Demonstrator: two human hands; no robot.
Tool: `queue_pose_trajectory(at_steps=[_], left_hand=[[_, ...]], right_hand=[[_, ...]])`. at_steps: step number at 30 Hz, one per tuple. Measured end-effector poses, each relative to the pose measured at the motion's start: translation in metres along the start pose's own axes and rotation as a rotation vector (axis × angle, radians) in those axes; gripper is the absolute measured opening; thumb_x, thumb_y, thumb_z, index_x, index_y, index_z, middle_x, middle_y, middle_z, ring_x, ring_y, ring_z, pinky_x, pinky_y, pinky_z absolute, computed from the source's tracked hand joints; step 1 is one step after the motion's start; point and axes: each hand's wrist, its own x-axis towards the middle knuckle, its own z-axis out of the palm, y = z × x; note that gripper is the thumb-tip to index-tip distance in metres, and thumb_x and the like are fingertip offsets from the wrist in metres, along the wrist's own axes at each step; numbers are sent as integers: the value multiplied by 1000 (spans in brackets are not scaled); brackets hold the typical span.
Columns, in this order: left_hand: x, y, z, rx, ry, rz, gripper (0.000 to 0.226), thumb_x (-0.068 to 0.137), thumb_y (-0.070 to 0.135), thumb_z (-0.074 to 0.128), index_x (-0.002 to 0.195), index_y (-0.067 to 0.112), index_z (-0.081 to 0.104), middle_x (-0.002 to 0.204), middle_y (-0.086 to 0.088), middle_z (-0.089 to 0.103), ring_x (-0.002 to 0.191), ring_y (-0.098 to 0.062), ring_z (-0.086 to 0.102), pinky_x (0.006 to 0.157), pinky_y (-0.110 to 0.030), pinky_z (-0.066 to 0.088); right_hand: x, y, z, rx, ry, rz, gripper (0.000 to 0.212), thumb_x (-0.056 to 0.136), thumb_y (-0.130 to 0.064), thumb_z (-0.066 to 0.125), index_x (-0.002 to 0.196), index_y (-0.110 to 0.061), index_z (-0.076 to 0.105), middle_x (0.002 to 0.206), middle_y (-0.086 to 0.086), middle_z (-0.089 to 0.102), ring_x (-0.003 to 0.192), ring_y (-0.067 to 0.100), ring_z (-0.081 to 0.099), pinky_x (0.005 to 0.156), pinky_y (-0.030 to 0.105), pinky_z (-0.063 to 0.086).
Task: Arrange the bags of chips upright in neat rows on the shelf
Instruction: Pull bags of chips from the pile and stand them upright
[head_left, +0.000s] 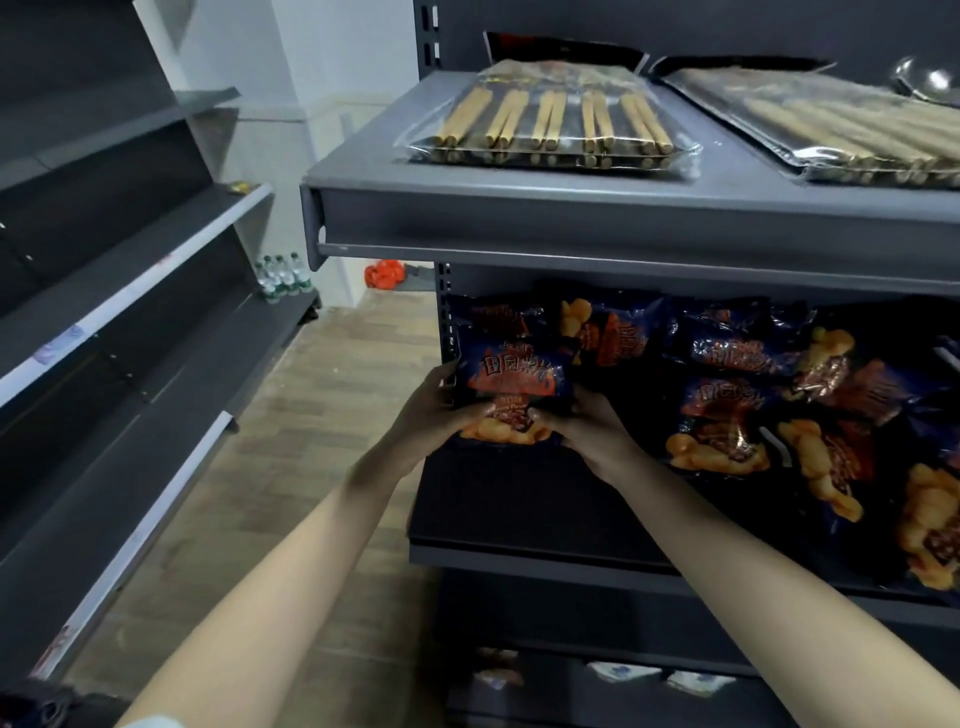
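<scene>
Both hands, left hand (434, 402) and right hand (582, 418), grip one chip bag (511, 387) by its lower corners, keeping it upright at the shelf (519, 512) left end, likely starting a row.

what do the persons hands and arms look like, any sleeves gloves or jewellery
Both the left hand and right hand are bare: no gloves, rings, watch or bracelets show. The forearms are uncovered too. A pale strip of fabric at the left arm's upper end may be a short sleeve, hard to tell.
</scene>
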Motion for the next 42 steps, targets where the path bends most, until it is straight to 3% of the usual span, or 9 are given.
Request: queue_pose_trajectory(at_steps=[2,5,7,9,14,20,30,36,42], left_hand=[[-4,-5,-5,134,108,70,57,81,26,71,129,27,40,119,1,56,98,-8,58,73,-14,49],[-18,-29,-6,643,256,148,73,87,56,52,143,15,30,140,-5,42,127,-21,40,101,-32,38],[-29,-46,1,1014,130,114,90,83,73,23,148,11,18,153,-11,21,142,-26,14,116,-39,14],[-36,-60,8,1190,-24,68,99,77,77,4,150,12,6,158,-8,-1,144,-24,-8,116,-39,-3],[-35,-66,8,1176,-81,25,82,90,66,23,150,16,-3,157,-4,-11,144,-19,-14,118,-36,-3],[-36,-68,8,1174,-84,25,81,91,65,24,150,17,-5,157,-4,-12,144,-17,-13,118,-37,-2],[-37,-67,8,1159,-86,37,80,91,63,25,150,17,-3,157,-3,-12,143,-15,-14,118,-38,-4],[-37,-69,8,1182,-82,43,80,91,63,24,150,16,-2,157,-4,-11,144,-17,-12,117,-38,-5],[-35,-69,9,1149,-83,57,80,91,63,26,150,17,-1,157,-5,-11,144,-18,-13,118,-38,-4]], right_hand=[[12,-4,-2,-27,69,-13,36,84,-10,69,114,-25,55,114,0,62,109,19,58,96,38,48],[30,-6,-5,-75,141,-44,36,83,-11,70,113,-23,55,116,4,63,106,17,58,97,38,46],[38,-3,-4,-95,155,-36,41,83,-9,69,120,-18,54,118,5,62,109,18,57,98,37,45],[41,1,0,-114,147,-36,43,83,-7,68,123,-14,52,117,3,61,110,18,56,97,35,45],[43,10,8,-162,141,-45,47,86,-8,65,129,-14,48,111,-3,55,107,13,53,92,28,43],[51,19,12,-196,201,40,56,87,-17,65,137,-14,39,125,3,55,116,19,52,101,39,43],[49,25,14,-34,198,42,67,80,-8,70,138,-19,37,122,-3,55,110,14,54,98,35,46],[40,28,7,-194,211,7,34,79,-17,70,110,-20,58,102,-10,63,97,8,61,87,27,50],[47,34,3,-309,230,51,39,73,-30,69,110,-21,62,101,1,67,93,18,64,87,45,53]])
